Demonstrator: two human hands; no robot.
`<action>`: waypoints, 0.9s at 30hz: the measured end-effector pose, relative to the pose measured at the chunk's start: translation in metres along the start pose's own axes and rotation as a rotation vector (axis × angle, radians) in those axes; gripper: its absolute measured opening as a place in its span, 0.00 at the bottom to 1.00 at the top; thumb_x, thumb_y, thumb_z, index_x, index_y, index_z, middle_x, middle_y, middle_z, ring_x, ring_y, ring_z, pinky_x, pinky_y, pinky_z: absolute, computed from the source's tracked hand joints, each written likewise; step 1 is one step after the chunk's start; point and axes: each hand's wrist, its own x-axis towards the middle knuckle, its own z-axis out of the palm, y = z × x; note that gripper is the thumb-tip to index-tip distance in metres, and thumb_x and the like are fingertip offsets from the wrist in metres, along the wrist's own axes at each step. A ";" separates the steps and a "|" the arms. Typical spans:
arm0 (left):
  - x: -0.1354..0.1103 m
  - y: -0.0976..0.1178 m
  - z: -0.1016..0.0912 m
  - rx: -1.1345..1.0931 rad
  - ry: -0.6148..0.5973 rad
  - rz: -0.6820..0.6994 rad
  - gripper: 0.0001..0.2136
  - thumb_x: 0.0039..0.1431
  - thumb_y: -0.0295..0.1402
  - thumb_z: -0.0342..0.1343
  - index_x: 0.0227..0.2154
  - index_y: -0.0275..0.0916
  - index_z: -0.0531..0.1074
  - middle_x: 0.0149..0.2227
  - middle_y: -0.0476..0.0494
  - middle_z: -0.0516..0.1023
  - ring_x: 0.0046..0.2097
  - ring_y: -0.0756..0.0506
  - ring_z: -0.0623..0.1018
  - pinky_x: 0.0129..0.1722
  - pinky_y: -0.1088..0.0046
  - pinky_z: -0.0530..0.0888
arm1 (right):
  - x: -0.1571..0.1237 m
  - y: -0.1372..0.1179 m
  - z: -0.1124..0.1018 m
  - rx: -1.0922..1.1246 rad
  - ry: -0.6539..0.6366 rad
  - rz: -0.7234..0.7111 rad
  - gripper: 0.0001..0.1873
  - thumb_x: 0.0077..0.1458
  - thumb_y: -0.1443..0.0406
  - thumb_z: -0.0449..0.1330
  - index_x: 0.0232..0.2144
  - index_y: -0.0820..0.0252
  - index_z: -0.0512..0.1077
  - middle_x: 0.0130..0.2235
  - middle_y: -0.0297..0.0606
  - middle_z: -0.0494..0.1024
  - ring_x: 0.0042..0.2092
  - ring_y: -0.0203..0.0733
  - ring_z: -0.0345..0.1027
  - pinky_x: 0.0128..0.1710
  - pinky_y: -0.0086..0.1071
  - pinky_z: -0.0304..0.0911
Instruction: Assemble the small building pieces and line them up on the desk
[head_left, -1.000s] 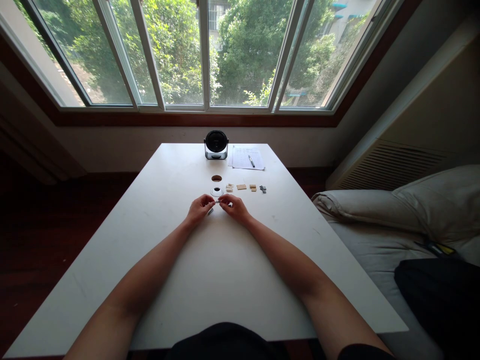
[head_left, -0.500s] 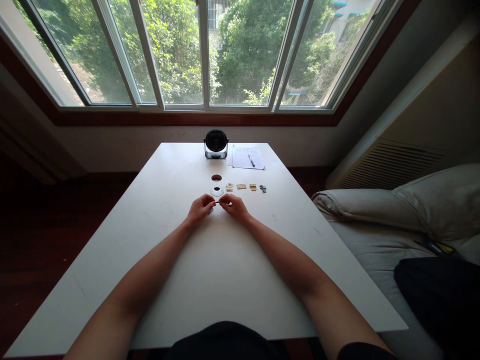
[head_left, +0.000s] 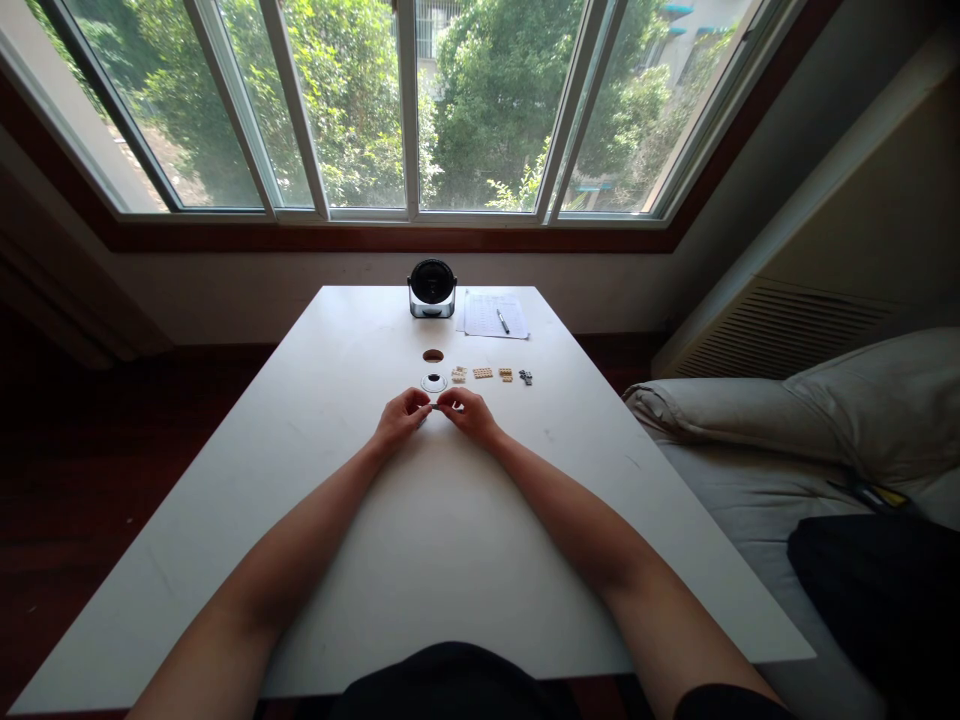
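Note:
My left hand (head_left: 400, 415) and my right hand (head_left: 468, 411) meet over the middle of the white table (head_left: 442, 540). Between their pinched fingertips is a small, thin, dark grey piece (head_left: 435, 406), with both hands closed on it. Its exact kind is too small to make out. Just beyond the fingers lies a round white cable-hole cover (head_left: 433, 383) with a dark centre. To its right sit groups of small studded tan building bricks (head_left: 482, 373) and a little pile of grey bricks (head_left: 526, 378). Something small and greyish under my left fingers is mostly hidden.
A round cable hole (head_left: 433, 356) opens in the tabletop behind the cover. Farther back stand a small black fan (head_left: 433, 283) and, beside it, sheets of paper (head_left: 487, 312) with a pen (head_left: 503, 321) on top. A sofa (head_left: 720, 400) flanks the table's right side.
Both hands stay nearly in place. The pinched piece has shifted slightly between the fingertips, and the small grey thing under my left hand shows less than before.

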 end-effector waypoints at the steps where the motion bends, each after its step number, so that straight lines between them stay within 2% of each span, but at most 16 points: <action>1: 0.000 0.000 0.000 -0.014 -0.005 -0.004 0.11 0.56 0.41 0.60 0.36 0.40 0.74 0.34 0.47 0.78 0.32 0.49 0.74 0.32 0.73 0.70 | 0.000 0.001 0.000 -0.006 0.010 -0.005 0.06 0.59 0.60 0.60 0.34 0.55 0.75 0.35 0.37 0.78 0.36 0.39 0.70 0.35 0.32 0.67; 6: 0.000 0.000 0.001 -0.026 -0.040 -0.010 0.11 0.58 0.42 0.58 0.36 0.39 0.74 0.33 0.46 0.79 0.32 0.49 0.75 0.33 0.72 0.71 | 0.000 0.001 0.001 -0.021 0.019 -0.022 0.06 0.59 0.60 0.60 0.35 0.55 0.74 0.35 0.37 0.77 0.36 0.39 0.70 0.35 0.32 0.67; 15: -0.002 -0.001 0.000 0.037 -0.003 0.002 0.10 0.57 0.41 0.60 0.36 0.40 0.74 0.29 0.49 0.76 0.28 0.50 0.72 0.28 0.74 0.68 | -0.001 0.000 -0.001 -0.017 0.003 0.003 0.07 0.59 0.60 0.60 0.37 0.55 0.75 0.34 0.36 0.78 0.36 0.39 0.71 0.35 0.32 0.66; 19: -0.001 -0.004 0.001 0.010 0.015 0.004 0.10 0.55 0.40 0.60 0.37 0.41 0.75 0.33 0.47 0.78 0.30 0.50 0.73 0.30 0.73 0.69 | 0.000 0.001 0.001 -0.011 0.023 -0.005 0.08 0.59 0.63 0.59 0.41 0.54 0.75 0.36 0.37 0.78 0.36 0.40 0.71 0.35 0.32 0.67; 27: 0.000 -0.002 0.002 -0.012 -0.015 -0.003 0.10 0.56 0.40 0.60 0.35 0.40 0.75 0.33 0.46 0.78 0.33 0.48 0.75 0.33 0.72 0.71 | 0.000 0.001 0.000 -0.066 0.017 -0.037 0.04 0.58 0.65 0.59 0.35 0.55 0.74 0.35 0.36 0.76 0.37 0.39 0.68 0.33 0.31 0.65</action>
